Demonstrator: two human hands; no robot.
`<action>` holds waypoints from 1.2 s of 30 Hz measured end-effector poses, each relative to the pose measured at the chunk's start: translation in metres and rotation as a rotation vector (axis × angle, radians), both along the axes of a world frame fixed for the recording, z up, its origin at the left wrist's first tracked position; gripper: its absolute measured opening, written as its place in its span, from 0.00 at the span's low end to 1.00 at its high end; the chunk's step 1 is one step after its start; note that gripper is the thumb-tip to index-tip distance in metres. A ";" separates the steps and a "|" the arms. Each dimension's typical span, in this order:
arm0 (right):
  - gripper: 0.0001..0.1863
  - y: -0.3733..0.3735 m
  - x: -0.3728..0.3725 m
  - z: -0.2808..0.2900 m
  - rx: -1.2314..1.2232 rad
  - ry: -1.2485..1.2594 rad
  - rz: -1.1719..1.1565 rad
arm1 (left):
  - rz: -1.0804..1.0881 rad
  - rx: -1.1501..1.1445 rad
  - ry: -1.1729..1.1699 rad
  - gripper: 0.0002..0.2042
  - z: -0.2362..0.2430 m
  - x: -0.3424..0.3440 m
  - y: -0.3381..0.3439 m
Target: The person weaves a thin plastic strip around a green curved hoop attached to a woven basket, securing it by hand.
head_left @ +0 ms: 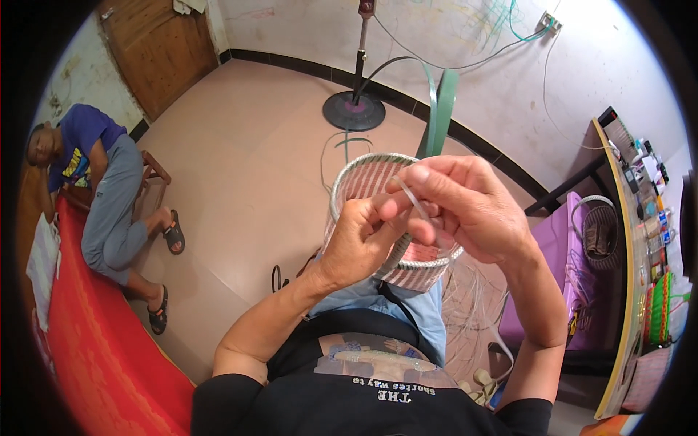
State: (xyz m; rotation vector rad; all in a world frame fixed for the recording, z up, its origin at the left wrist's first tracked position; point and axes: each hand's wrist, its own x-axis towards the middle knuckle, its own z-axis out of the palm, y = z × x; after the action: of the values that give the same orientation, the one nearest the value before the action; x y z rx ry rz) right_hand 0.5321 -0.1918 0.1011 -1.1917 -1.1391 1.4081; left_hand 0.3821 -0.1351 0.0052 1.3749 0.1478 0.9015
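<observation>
Narrow translucent plastic strip [412, 195], above the opening of a pink-and-white striped woven basket [413, 277] at the wearer's lap; the right hand [476, 203] pinches the strip between thumb and fingers; the left hand [358, 243] is curled close against the right, its fingertips beside the strip, though whether they grip it cannot be told; beyond the basket rises a broad green strap [441, 109], with a black round stand base [354, 111] farther off; pale loose strips [472, 312] litter the tiled floor [240, 145] at right, near a purple plastic container [534, 283]; at left, a seated person [109, 174] leans beside a red cloth [94, 320].
</observation>
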 end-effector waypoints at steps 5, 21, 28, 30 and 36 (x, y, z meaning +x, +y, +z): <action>0.24 0.002 0.037 -0.011 0.182 -0.450 -0.231 | -0.072 -0.262 0.146 0.11 -0.002 -0.001 0.005; 0.22 0.049 0.049 -0.089 -0.033 0.732 0.247 | -0.469 -0.758 -0.100 0.10 -0.028 0.008 0.011; 0.11 0.026 0.114 -0.116 -0.027 1.074 -0.153 | -0.379 -0.750 -0.142 0.12 -0.028 0.008 0.009; 0.11 0.005 0.152 -0.130 0.068 1.102 -0.287 | -0.293 -0.742 -0.178 0.12 -0.026 0.006 0.009; 0.16 -0.144 0.300 -0.238 0.025 1.182 -0.958 | -0.199 -0.609 -0.120 0.10 -0.019 0.003 0.008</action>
State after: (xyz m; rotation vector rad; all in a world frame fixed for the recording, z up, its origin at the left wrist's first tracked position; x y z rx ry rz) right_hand 0.8325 -0.3355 -0.1373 -0.5080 0.2504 0.9879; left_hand 0.3850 -0.1273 -0.0141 0.7522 0.1724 0.6911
